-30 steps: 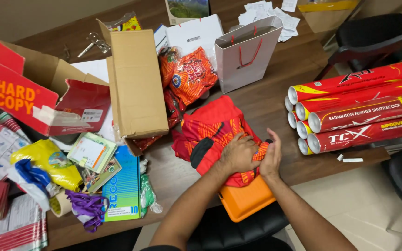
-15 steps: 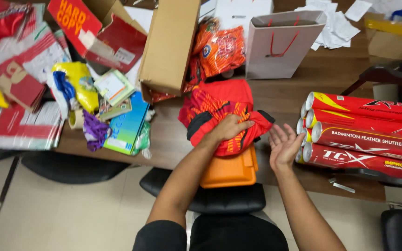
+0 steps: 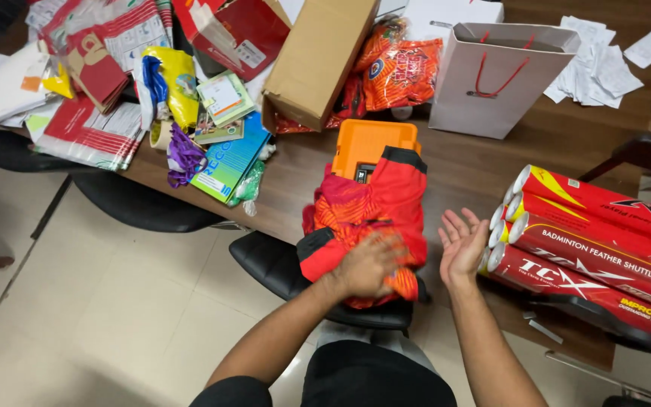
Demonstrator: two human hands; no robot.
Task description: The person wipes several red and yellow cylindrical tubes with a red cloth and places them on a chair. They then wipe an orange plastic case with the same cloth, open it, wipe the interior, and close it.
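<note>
left hand (image 3: 369, 265) pressing on red jersey (image 3: 371, 207), right hand (image 3: 461, 245) open just beside it

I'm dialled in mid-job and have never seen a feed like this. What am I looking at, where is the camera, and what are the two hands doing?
The single view comes from a camera worn on a person's head, looking down at their own bare arms over a wooden table. The left hand presses on a folded red and orange garment, which lies over an orange flat case at the table's edge. The right hand is open, palm up, holding nothing, beside a stack of red shuttlecock tubes. Further back sit a white paper bag, a cardboard box and loose packets.
</note>
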